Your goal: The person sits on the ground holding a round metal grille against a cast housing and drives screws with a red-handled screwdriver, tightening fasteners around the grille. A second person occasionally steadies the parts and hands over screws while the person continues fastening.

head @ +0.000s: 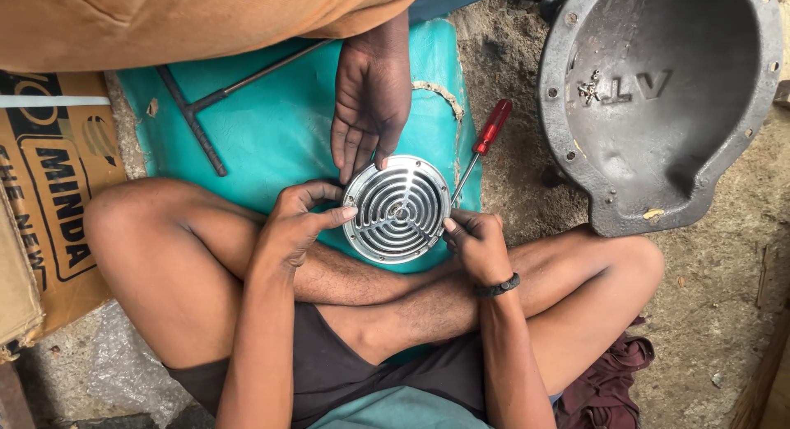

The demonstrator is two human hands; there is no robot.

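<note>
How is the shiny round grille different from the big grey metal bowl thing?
The round grille is bright and shiny with curved slots; the grey metal cover is dull, rough and solid. The grille looks much smaller and fairly flat, while the cover is a deep hollow. The left hand, the right hand and another person's hand touch the grille; the cover lies untouched on the ground. Both are metal.
</note>
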